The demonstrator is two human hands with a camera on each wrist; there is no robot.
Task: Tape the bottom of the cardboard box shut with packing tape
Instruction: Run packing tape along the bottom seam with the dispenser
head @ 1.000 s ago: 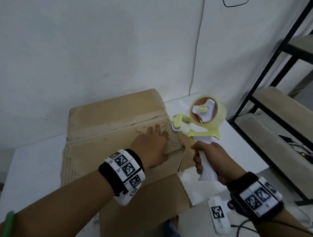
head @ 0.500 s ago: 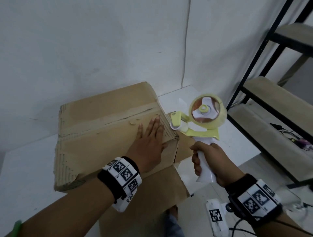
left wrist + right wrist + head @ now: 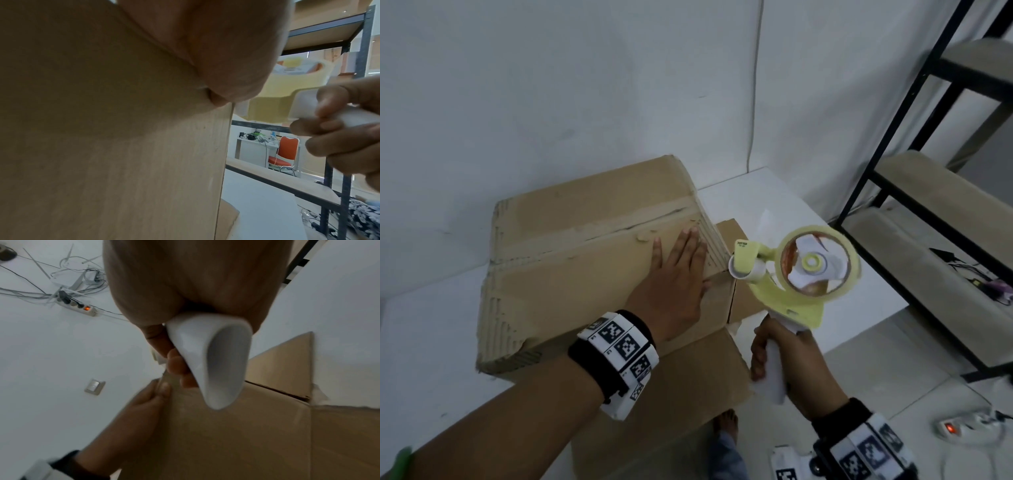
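Note:
A worn cardboard box lies bottom-up on a white table, its two flaps meeting along a ragged seam. My left hand lies flat with straight fingers on the near flap by the box's right edge; the left wrist view shows the palm on the cardboard. My right hand grips the white handle of a yellow-green tape dispenser with a clear tape roll. The dispenser's roller end sits at the box's right corner.
Loose box flaps hang at the front and right. A black metal shelf rack stands to the right. On the floor are a power strip and cables. A white wall is close behind the box.
My left hand went from curled at the flap's edge to lying flat on the flap. The dispenser has tilted and its roller end has come to the box's right corner.

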